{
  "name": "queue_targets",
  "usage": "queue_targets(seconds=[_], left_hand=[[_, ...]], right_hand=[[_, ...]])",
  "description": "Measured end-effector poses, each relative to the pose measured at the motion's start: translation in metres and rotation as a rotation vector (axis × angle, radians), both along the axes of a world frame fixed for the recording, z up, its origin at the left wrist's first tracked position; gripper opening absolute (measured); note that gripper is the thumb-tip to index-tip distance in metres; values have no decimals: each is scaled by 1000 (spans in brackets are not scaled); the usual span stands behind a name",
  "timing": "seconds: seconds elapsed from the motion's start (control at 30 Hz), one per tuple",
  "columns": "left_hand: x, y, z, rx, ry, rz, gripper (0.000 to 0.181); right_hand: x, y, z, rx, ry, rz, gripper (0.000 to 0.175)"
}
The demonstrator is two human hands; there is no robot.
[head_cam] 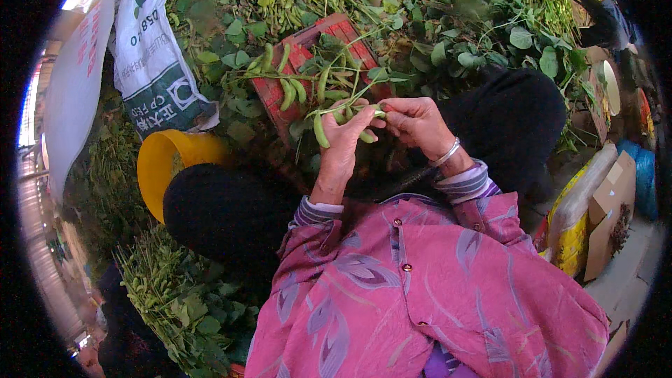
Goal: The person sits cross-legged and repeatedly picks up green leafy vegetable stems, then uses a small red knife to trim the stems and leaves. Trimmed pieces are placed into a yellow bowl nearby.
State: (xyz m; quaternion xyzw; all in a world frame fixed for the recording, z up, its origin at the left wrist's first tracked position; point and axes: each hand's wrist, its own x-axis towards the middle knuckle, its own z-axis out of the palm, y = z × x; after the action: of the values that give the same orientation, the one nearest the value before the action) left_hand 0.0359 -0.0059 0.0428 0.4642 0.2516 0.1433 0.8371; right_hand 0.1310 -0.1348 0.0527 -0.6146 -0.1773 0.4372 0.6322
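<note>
Both hands meet above my lap, around green soybean pods and a thin stem. My left hand (344, 131) is closed around several soybean pods (321, 131), and one hangs down below its thumb. The fingertips of my right hand (415, 118) pinch at the pod and stem end beside the left thumb. A leafy soybean stalk (362, 84) reaches from the hands up and left, with plump pods (287, 93) along it. Behind the stalk is a worn red wooden stool or crate (268, 102), partly hidden by leaves.
A yellow plastic bucket (152, 168) stands by my left knee. Printed woven sacks (147, 47) rise at the left. Soybean plants (420, 0) heap across the far side, and a bundle of them (173, 294) lies lower left. Cardboard (609, 210) and wrapped packages (575, 231) stand at right.
</note>
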Motion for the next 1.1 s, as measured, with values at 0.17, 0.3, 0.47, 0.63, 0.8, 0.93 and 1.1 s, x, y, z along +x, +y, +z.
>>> queue_targets(seconds=[0.17,0.3,0.47,0.63,0.8,0.93,1.1], left_hand=[[-4,2,7,-24,-46,2,21],[-8,5,-4,-99,-42,36,21],[-5,-6,-22,-288,-23,56,18],[-5,-10,-26,-327,-34,68,16],[-6,-14,-21,-299,14,72,13],[-10,-19,-30,-244,-34,21,16],[-15,-21,-36,-471,-22,45,19]], right_hand=[[2,-2,12,39,307,-17,26],[-1,0,7,66,360,-76,23],[-5,5,9,-79,-62,-140,9],[-13,10,5,-25,-386,-166,9],[-21,8,17,-68,-702,-142,11],[-30,9,4,-88,-940,-98,9],[-42,17,0,-83,-1006,-208,18]])
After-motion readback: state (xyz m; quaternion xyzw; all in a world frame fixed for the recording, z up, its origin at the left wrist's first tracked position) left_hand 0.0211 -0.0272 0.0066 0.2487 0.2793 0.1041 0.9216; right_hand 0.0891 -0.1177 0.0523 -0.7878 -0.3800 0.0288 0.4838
